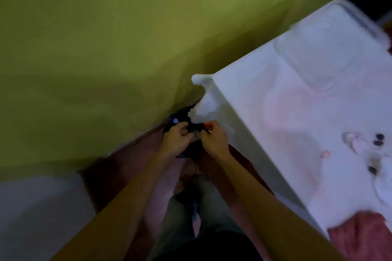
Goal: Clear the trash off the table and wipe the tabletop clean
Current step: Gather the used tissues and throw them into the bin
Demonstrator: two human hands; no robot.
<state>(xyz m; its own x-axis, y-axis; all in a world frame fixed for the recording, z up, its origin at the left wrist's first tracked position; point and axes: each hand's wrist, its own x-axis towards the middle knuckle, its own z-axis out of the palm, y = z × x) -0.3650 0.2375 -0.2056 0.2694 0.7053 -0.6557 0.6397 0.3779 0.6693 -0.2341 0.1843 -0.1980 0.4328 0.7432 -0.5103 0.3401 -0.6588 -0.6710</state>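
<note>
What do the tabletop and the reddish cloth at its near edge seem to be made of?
Tabletop: smooth white, matte, maybe laminate or plastic; blur leaves it open. Cloth: soft fabric, probably terry, going by its fuzzy, rumpled look.

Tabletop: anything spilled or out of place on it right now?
Yes. A pinkish smear spreads across the white tabletop, like a spill. Crumpled wrappers and small dark bits lie near its right edge, not yet cleared. A reddish cloth lies at the near corner. Left hand and right hand grip a dark object on the floor.
</note>
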